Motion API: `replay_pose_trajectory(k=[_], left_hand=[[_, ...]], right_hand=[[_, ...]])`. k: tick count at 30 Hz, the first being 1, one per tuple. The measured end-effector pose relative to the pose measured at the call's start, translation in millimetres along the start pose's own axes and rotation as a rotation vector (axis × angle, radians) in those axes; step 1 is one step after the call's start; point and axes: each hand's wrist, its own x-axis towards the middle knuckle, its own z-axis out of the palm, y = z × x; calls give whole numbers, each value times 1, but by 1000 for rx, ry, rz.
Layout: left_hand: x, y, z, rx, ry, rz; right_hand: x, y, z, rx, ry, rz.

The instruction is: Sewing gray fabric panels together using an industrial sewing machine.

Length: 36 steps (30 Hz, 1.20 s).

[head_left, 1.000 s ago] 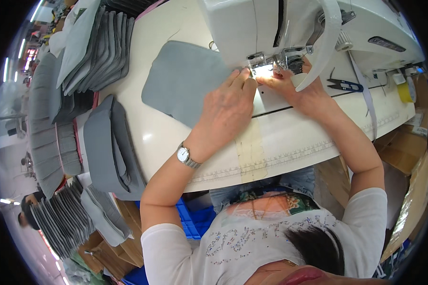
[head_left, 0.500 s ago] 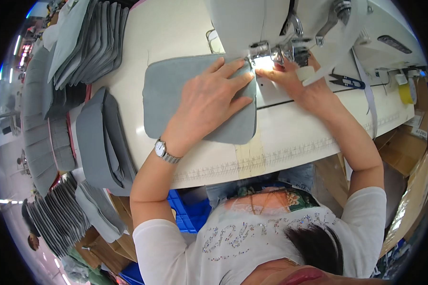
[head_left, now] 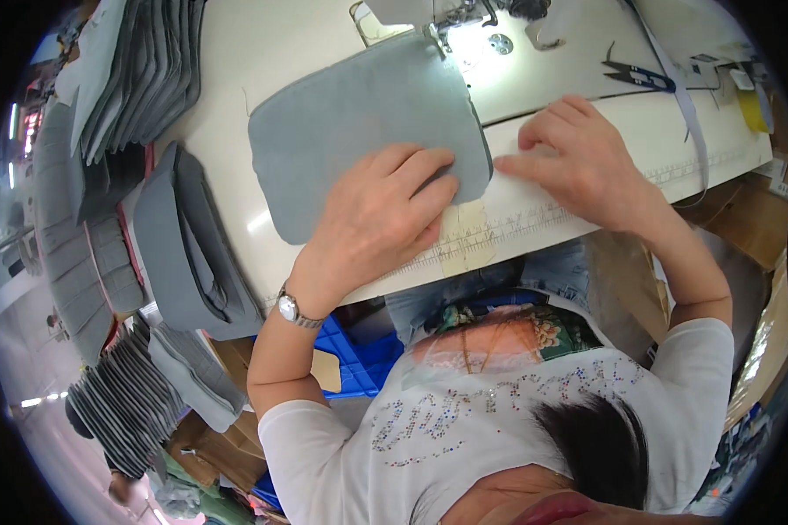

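Observation:
A grey rounded fabric panel [head_left: 368, 105] lies on the white sewing table, its far right corner at the needle area of the sewing machine [head_left: 451, 22]. My left hand [head_left: 381, 210], with a watch on the wrist, is at the panel's near edge. Its bent fingers grip the fabric there, and the thumb is by the edge. Just right of the panel's near right corner, my right hand [head_left: 582, 162] hovers over the table with curled fingers. Its thumb stands apart from them, and nothing shows in the hand.
Stacked grey panels [head_left: 140, 79] stand at the far left, with folded grey pieces [head_left: 184, 245] nearer. Dark thread snips [head_left: 639, 76] and a white strap [head_left: 674, 70] lie at the right. Below the table edge are a blue crate [head_left: 359, 354] and cardboard boxes [head_left: 718, 227].
Both hands have drawn back from the needle area toward me. The panel has turned slightly, its near left part shifting. My right hand has left the machine, and the view has shifted.

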Motion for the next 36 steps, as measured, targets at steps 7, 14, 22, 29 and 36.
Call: replay_pose_trajectory(k=[7,14,22,29,36], left_hand=[[0,2,14,100,224,46],[8,-3,29,53,387,90],[4,-7,33,8,387,126],[8,-2,19,1,242,108],[9,2,28,127,308,34]], right_hand=[[-14,-22,15,-6,104,55],[-14,-22,14,-45,88,18],[-10,-21,16,-42,181,-6],[15,-4,19,4,54,-276],[27,13,16,186,-27,-216]])
